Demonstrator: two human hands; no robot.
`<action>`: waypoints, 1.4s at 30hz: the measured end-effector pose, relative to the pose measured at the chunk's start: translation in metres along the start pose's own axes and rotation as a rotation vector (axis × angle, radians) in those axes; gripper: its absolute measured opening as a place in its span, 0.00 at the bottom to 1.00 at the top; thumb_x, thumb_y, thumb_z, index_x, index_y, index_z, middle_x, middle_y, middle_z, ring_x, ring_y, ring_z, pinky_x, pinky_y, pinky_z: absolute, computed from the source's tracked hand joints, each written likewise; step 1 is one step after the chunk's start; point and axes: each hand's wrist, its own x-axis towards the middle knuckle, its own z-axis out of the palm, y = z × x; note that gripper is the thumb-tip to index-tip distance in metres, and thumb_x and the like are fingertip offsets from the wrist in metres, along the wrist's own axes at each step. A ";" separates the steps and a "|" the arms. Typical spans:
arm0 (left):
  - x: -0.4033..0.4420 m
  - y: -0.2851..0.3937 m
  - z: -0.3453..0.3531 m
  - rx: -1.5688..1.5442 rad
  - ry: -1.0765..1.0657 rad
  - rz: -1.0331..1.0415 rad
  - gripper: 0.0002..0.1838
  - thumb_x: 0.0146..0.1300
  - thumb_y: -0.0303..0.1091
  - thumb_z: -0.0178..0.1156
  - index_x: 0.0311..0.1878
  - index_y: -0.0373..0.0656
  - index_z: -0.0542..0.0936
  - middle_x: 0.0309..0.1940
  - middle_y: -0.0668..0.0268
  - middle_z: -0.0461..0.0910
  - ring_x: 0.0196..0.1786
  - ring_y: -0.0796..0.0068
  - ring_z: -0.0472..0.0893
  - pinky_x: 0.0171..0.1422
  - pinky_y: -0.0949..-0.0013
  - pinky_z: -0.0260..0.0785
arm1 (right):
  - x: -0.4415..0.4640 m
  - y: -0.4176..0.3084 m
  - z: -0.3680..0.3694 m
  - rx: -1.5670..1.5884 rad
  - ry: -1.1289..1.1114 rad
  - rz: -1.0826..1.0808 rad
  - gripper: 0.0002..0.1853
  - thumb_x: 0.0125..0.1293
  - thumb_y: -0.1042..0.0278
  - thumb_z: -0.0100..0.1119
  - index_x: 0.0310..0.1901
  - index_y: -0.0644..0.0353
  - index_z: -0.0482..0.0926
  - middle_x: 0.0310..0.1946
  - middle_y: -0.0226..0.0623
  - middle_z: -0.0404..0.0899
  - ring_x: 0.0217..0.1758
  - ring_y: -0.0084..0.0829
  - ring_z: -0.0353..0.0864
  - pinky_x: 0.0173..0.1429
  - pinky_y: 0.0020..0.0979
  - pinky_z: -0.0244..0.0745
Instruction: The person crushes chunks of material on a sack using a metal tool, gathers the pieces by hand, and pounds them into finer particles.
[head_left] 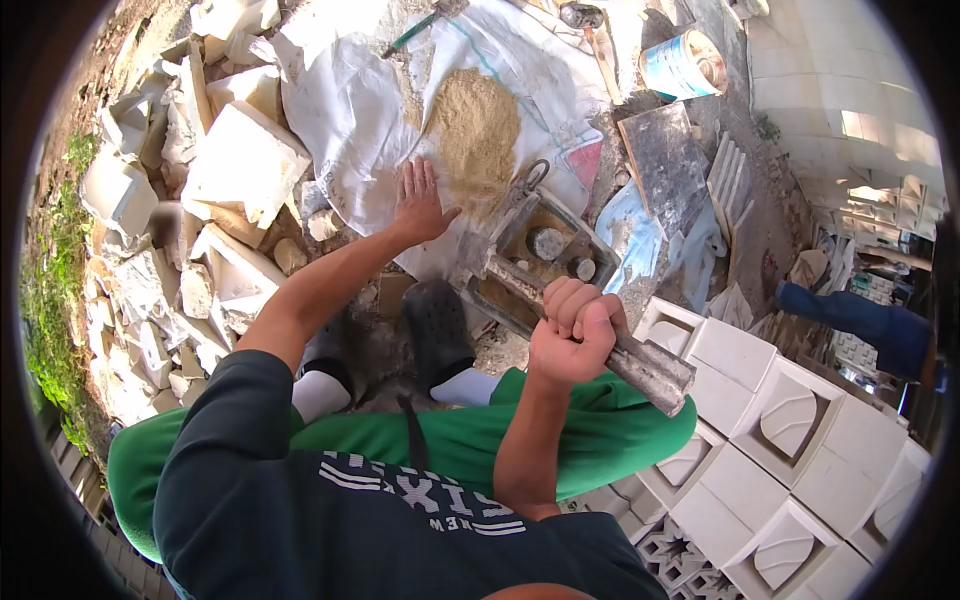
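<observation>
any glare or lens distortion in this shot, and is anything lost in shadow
Head view: fisheye look, with a dark rounded border and the pale wall seeming to bend at right; head view: strong light washes out parts of the white sheet; head view: the dark shoes sit in shade, though their outlines show; head view: the right hand looks fairly sharp.
</observation>
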 end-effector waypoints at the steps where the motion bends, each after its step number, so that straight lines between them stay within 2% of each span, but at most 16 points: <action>1: 0.006 0.007 0.013 -0.036 0.093 0.060 0.53 0.60 0.63 0.49 0.70 0.28 0.41 0.73 0.45 0.39 0.76 0.51 0.37 0.76 0.53 0.31 | -0.001 0.000 0.001 -0.004 0.010 0.004 0.13 0.58 0.71 0.40 0.17 0.53 0.55 0.08 0.27 0.52 0.13 0.20 0.45 0.21 0.28 0.47; 6: 0.048 0.035 0.012 0.108 0.204 0.249 0.47 0.60 0.64 0.48 0.67 0.29 0.57 0.71 0.45 0.48 0.75 0.53 0.44 0.76 0.56 0.35 | 0.000 -0.002 -0.001 -0.017 -0.010 0.008 0.13 0.58 0.71 0.39 0.17 0.53 0.54 0.09 0.27 0.52 0.13 0.21 0.45 0.21 0.28 0.46; 9: 0.080 0.034 -0.021 0.159 -0.022 0.244 0.44 0.61 0.62 0.47 0.65 0.30 0.60 0.70 0.46 0.52 0.74 0.52 0.48 0.76 0.56 0.37 | 0.000 0.001 -0.006 -0.012 0.011 0.026 0.13 0.58 0.71 0.39 0.18 0.53 0.54 0.09 0.27 0.52 0.13 0.21 0.45 0.21 0.28 0.46; 13: 0.046 0.045 -0.016 0.189 0.065 0.300 0.39 0.62 0.57 0.51 0.65 0.32 0.61 0.69 0.48 0.53 0.73 0.52 0.50 0.75 0.55 0.42 | 0.001 0.003 -0.004 -0.028 0.031 0.037 0.13 0.58 0.72 0.39 0.18 0.53 0.54 0.09 0.28 0.52 0.13 0.21 0.45 0.21 0.28 0.46; 14: 0.036 0.045 -0.016 0.201 0.031 0.418 0.39 0.62 0.56 0.52 0.68 0.39 0.59 0.71 0.54 0.53 0.73 0.58 0.51 0.75 0.55 0.43 | 0.003 0.004 -0.003 -0.032 0.019 0.033 0.13 0.58 0.72 0.39 0.18 0.53 0.54 0.09 0.28 0.53 0.13 0.21 0.46 0.21 0.28 0.46; 15: 0.037 0.039 -0.013 0.206 0.031 0.415 0.39 0.62 0.56 0.52 0.68 0.39 0.59 0.71 0.54 0.53 0.73 0.58 0.51 0.75 0.55 0.43 | 0.002 0.004 -0.003 -0.039 0.009 0.030 0.13 0.59 0.72 0.38 0.18 0.53 0.54 0.09 0.28 0.53 0.13 0.21 0.46 0.22 0.28 0.46; 17: 0.046 0.019 0.006 0.192 0.007 0.862 0.36 0.63 0.56 0.50 0.69 0.46 0.59 0.71 0.64 0.55 0.73 0.66 0.54 0.76 0.56 0.43 | 0.001 0.006 -0.003 -0.019 -0.009 0.017 0.13 0.59 0.72 0.39 0.18 0.53 0.54 0.09 0.28 0.53 0.14 0.21 0.46 0.22 0.28 0.46; 19: 0.074 0.008 0.007 0.154 0.141 0.854 0.33 0.65 0.55 0.48 0.69 0.51 0.59 0.71 0.70 0.57 0.72 0.72 0.56 0.76 0.57 0.44 | 0.002 0.009 -0.005 -0.006 -0.025 0.005 0.13 0.59 0.73 0.39 0.18 0.53 0.54 0.09 0.28 0.53 0.14 0.21 0.46 0.22 0.28 0.46; 21: 0.095 0.005 -0.026 0.277 0.034 0.711 0.31 0.66 0.55 0.45 0.69 0.51 0.60 0.70 0.70 0.58 0.71 0.72 0.57 0.76 0.58 0.42 | 0.001 0.008 -0.008 0.002 -0.034 0.007 0.13 0.59 0.73 0.40 0.18 0.54 0.55 0.09 0.28 0.52 0.14 0.21 0.47 0.22 0.28 0.47; 25: 0.116 0.000 -0.069 0.349 -0.253 0.799 0.32 0.66 0.55 0.45 0.69 0.52 0.59 0.70 0.70 0.58 0.71 0.71 0.58 0.77 0.58 0.38 | 0.001 0.010 -0.006 -0.013 0.017 0.052 0.13 0.58 0.73 0.40 0.18 0.54 0.54 0.10 0.28 0.52 0.14 0.21 0.47 0.22 0.28 0.47; 27: 0.118 -0.014 -0.061 0.383 0.137 0.973 0.31 0.67 0.54 0.44 0.70 0.52 0.59 0.70 0.70 0.58 0.72 0.70 0.56 0.77 0.58 0.38 | 0.002 0.013 -0.005 -0.022 0.012 0.062 0.12 0.58 0.73 0.39 0.18 0.54 0.55 0.10 0.28 0.53 0.14 0.21 0.47 0.22 0.28 0.47; 31: 0.114 -0.021 -0.059 0.480 0.112 1.009 0.30 0.67 0.51 0.46 0.69 0.52 0.59 0.70 0.69 0.57 0.73 0.70 0.54 0.77 0.58 0.40 | 0.001 0.016 -0.006 -0.020 -0.022 0.088 0.11 0.57 0.74 0.39 0.18 0.54 0.55 0.10 0.28 0.53 0.14 0.21 0.47 0.22 0.28 0.47; 33: 0.118 -0.022 -0.064 0.407 -0.032 0.807 0.29 0.67 0.50 0.46 0.70 0.52 0.58 0.71 0.68 0.56 0.73 0.71 0.52 0.77 0.57 0.41 | 0.002 0.017 -0.006 0.023 -0.034 0.049 0.12 0.57 0.74 0.39 0.18 0.54 0.55 0.10 0.28 0.53 0.14 0.21 0.47 0.22 0.28 0.47; 35: 0.110 -0.025 -0.070 0.393 -0.081 0.794 0.29 0.66 0.47 0.49 0.68 0.48 0.61 0.70 0.65 0.57 0.73 0.69 0.54 0.77 0.58 0.44 | 0.003 0.019 -0.005 0.033 -0.028 0.046 0.12 0.57 0.74 0.39 0.18 0.54 0.55 0.10 0.28 0.53 0.14 0.21 0.47 0.22 0.28 0.47; 38: 0.077 -0.035 -0.062 0.138 0.184 0.679 0.26 0.63 0.41 0.53 0.63 0.39 0.66 0.68 0.57 0.59 0.71 0.63 0.58 0.74 0.61 0.52 | 0.001 0.023 -0.003 0.034 -0.026 0.037 0.12 0.57 0.75 0.39 0.17 0.55 0.55 0.10 0.28 0.53 0.14 0.21 0.47 0.22 0.28 0.47; 42: -0.007 -0.069 -0.032 0.269 -0.032 0.577 0.39 0.65 0.57 0.46 0.69 0.36 0.58 0.71 0.54 0.54 0.74 0.61 0.50 0.77 0.58 0.40 | -0.003 0.026 -0.003 0.032 -0.040 0.035 0.13 0.58 0.75 0.39 0.17 0.56 0.55 0.10 0.28 0.53 0.14 0.21 0.47 0.22 0.28 0.47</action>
